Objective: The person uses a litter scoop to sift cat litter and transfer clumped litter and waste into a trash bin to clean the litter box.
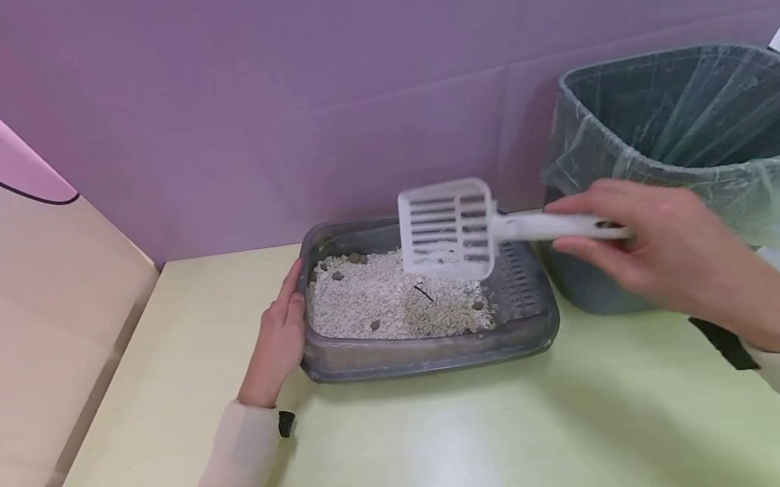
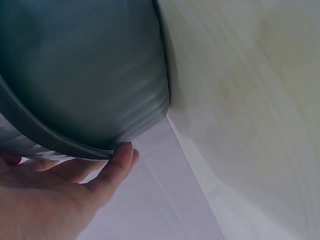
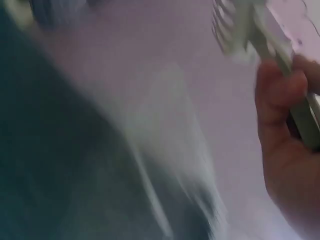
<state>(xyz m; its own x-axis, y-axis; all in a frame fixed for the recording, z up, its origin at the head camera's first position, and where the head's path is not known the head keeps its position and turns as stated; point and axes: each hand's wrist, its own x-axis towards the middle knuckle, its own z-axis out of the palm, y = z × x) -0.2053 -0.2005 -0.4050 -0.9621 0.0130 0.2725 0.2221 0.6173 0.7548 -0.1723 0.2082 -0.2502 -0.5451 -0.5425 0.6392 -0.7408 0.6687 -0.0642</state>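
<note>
A grey litter box (image 1: 436,353) sits on the table, part filled with pale litter (image 1: 366,293) and several dark clumps; a thin dark strip (image 1: 424,293) lies on the litter. At its left end my left hand (image 1: 279,336) holds the rim, and the left wrist view shows the fingertips (image 2: 122,150) right at the rim's edge. My right hand (image 1: 679,239) grips the handle of a white slotted litter scoop (image 1: 448,230), raised above the box. Nothing shows on the scoop's slotted head. Motion blurs the right wrist view, where the hand (image 3: 285,120) still grips the scoop handle.
Right of the litter box stands a dark bin (image 1: 594,279) with a translucent bag (image 1: 745,193) lining it, its top open. A purple backdrop (image 1: 320,101) rises behind the table (image 1: 411,461). A printed panel (image 1: 23,310) borders the left side.
</note>
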